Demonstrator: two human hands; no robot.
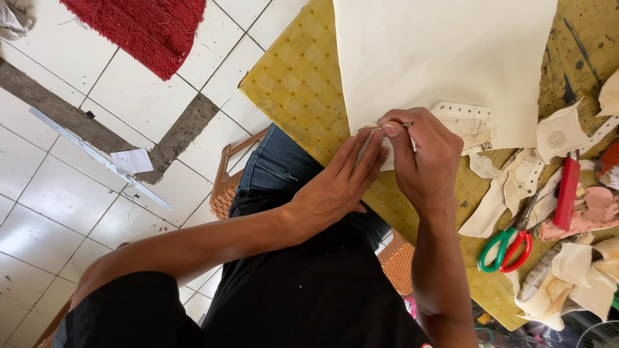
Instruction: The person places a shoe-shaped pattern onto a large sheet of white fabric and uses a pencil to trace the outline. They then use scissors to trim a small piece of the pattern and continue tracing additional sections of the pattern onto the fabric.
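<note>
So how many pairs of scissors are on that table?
1. The scissors, with one green and one red handle loop, lie at the table's right side among cream offcuts, beside the right hand's forearm. More could be hidden under the scraps.

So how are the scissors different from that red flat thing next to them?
The scissors have two loop handles, one green and one red, with thin metal blades; the red flat tool is one plain bar, red all over. The scissors lie slanted, while the red tool lies nearly straight up the picture. Both rest untouched among cream cut pieces on the yellow table, to the right of the right hand.
</note>
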